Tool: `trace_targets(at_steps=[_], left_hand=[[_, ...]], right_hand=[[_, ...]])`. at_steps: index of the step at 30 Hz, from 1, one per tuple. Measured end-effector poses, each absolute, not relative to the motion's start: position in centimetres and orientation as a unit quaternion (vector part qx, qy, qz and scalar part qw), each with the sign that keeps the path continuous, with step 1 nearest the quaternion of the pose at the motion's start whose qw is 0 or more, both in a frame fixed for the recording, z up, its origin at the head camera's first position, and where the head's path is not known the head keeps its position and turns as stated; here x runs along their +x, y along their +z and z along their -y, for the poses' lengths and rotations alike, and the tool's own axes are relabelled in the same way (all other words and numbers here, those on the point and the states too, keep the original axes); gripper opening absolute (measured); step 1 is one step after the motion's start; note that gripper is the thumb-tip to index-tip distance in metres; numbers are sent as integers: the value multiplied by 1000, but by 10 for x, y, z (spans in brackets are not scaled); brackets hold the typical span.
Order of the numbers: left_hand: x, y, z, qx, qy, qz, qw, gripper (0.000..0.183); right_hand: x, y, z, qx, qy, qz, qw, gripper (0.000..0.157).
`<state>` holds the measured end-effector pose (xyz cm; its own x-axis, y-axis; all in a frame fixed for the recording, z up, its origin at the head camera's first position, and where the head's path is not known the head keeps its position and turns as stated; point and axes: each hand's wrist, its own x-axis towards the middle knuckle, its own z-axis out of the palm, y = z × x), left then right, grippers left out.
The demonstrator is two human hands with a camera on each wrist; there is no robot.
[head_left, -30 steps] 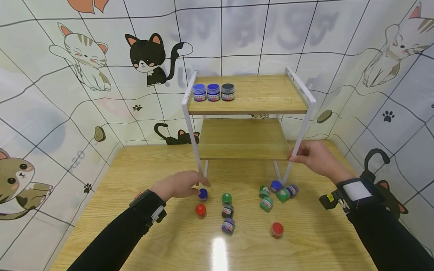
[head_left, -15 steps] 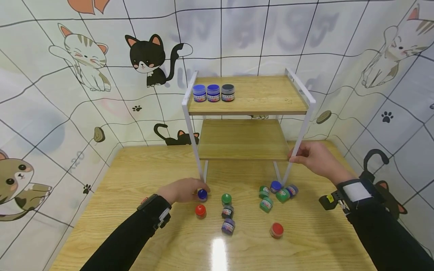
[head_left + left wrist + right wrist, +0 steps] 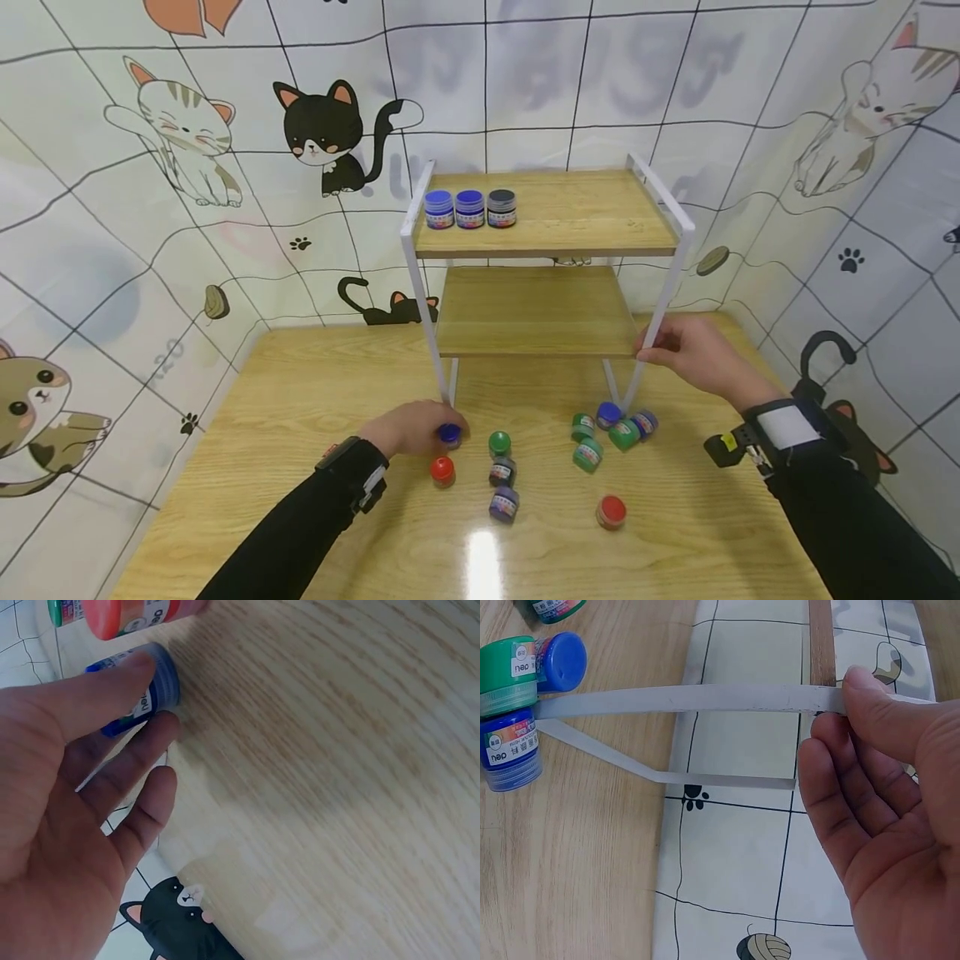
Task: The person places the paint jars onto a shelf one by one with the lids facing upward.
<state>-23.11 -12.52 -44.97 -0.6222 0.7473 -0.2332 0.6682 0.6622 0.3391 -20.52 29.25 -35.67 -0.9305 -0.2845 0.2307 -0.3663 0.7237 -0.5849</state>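
My left hand pinches a small blue paint jar on the table, near the left front leg of the rack. In the left wrist view the thumb lies over the side of this blue jar, with fingers on its other side. A red-lidded jar stands just in front of it. My right hand grips the white metal post of the two-tier wooden rack, level with the lower shelf. Thumb and fingers sit on either side of that post in the right wrist view.
Three jars stand on the top shelf's left. A row of green, black and purple jars lies mid-table. Several green and blue jars cluster by the right front leg. Another red-lidded jar stands nearer. Cat-patterned walls enclose the table.
My left hand has moved slightly right and closed its thumb and fingers about the blue jar. The right hand keeps its hold on the post. The head view has shifted slightly.
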Motion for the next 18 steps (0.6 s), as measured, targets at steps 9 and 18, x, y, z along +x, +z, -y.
trace_targets(at_steps=[9, 18], left_hand=[[-229, -445, 127, 371, 120, -903, 180, 30], [-226, -440, 129, 364, 114, -908, 175, 29]], right_hand=[[-203, -353, -291, 176, 328, 926, 54, 6], [-203, -353, -292, 172, 329, 928, 46, 7]])
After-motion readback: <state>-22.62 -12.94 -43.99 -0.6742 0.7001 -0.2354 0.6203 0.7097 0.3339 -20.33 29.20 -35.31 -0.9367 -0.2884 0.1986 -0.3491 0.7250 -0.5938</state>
